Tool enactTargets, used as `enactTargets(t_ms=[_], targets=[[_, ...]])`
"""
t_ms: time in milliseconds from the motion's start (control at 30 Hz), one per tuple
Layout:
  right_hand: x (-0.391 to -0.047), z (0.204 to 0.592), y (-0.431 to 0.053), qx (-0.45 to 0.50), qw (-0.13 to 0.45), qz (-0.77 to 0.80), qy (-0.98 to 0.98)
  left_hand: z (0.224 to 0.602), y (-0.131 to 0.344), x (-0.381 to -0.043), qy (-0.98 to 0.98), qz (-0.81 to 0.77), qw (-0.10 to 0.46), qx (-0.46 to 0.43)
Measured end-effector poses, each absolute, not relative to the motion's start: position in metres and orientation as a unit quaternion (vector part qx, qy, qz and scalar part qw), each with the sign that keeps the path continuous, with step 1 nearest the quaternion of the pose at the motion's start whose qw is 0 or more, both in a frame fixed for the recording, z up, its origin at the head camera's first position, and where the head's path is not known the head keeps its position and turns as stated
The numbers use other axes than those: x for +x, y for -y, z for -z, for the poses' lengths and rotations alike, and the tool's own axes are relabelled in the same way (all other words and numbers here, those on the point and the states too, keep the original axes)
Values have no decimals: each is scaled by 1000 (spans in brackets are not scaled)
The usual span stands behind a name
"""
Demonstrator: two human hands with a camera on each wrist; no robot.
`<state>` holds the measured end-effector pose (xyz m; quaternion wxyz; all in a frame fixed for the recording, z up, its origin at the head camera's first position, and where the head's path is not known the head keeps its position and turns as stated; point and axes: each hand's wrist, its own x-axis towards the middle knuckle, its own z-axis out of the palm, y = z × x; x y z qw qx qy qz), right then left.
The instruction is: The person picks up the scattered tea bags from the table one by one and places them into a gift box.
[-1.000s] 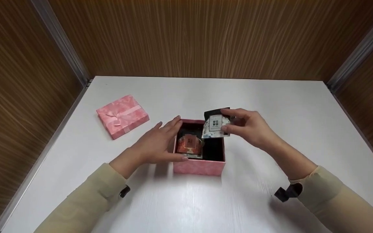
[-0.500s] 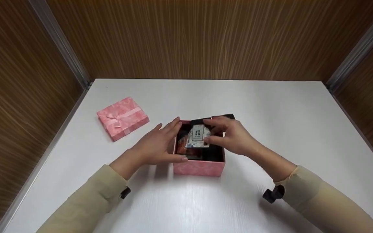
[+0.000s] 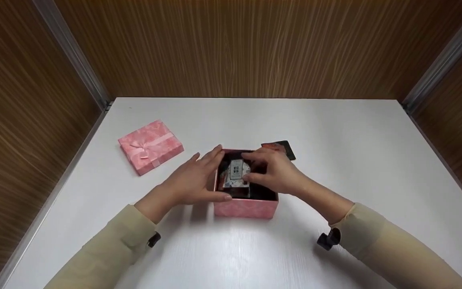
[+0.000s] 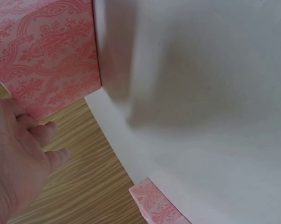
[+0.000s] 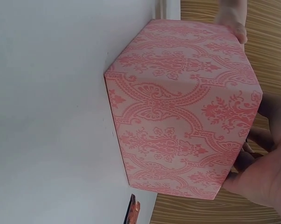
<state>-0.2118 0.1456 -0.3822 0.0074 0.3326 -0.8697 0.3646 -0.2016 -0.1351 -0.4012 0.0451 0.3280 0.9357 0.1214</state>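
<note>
An open pink gift box [image 3: 246,209] with a damask pattern stands in front of me. My left hand [image 3: 189,176] rests against its left side, fingers straight along the far left corner and thumb over the near rim. In the left wrist view the outer fingers [image 4: 46,134] extend past the box. My right hand [image 3: 281,170] reaches over the right rim and pinches a flat packet [image 3: 236,170], white floral with a pale label, between thumb and fingers. That packet is inside the box, overlapping an orange packet [image 3: 223,182]. The right fingertips are hidden behind the box in the right wrist view.
The pink lid [image 3: 150,146] with a ribbon bow lies at the left on the white table [image 3: 335,132]. A black and orange packet [image 3: 289,149] lies just behind the box's right side. Wood-grain panels [image 3: 231,48] surround the table.
My right hand has carried the floral packet leftward and down into the box, over the orange packet. The packet behind the box has come into view. My left hand has stayed put.
</note>
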Motion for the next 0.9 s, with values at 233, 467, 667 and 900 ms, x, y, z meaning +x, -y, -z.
enactTargets(t_ms=[233, 467, 667, 900], targets=[[-211, 384, -142, 342, 2, -345, 874, 402, 136, -201, -933, -128, 41, 334], [-210, 387, -139, 346, -9, -312, 885, 402, 136, -201, -935, -123, 44, 331], [-211, 390, -137, 362, -10, -282, 888, 402, 136, -202, -935, -124, 45, 329], [-214, 388, -134, 378, -12, -248, 892, 400, 135, -201, -936, -121, 49, 326]])
